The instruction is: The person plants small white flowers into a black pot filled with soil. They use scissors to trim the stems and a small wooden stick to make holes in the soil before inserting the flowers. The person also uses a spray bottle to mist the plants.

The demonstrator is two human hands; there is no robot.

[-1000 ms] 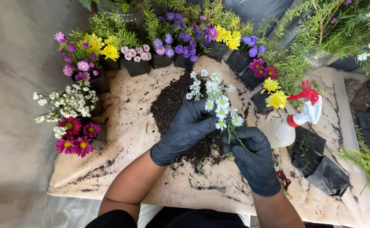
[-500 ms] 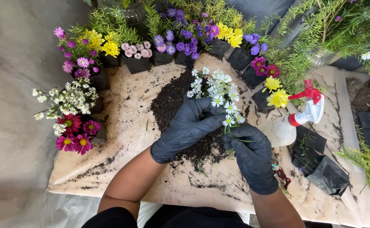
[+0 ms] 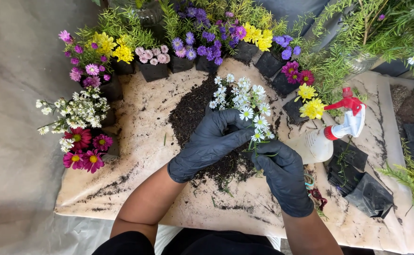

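Observation:
Both my hands wear black gloves. My left hand (image 3: 211,141) and my right hand (image 3: 282,174) close around the base of a small white daisy plant (image 3: 242,101), whose stems rise from between my fingers. The plant's roots are hidden by the gloves. Under my hands lies a pile of dark soil (image 3: 193,111) on a beige sheet (image 3: 141,165). My right hand grips the stems low down; my left hand wraps the plant from the left.
A white spray bottle with a red trigger (image 3: 332,134) lies right of my hands. Potted purple, pink, yellow and white flowers (image 3: 103,47) ring the sheet at the back and left. Empty black plastic bags (image 3: 363,186) and small scissors (image 3: 315,193) lie at the right.
The white daisy plant has shifted slightly up and to the right in my hands; my left hand has closed further around its base.

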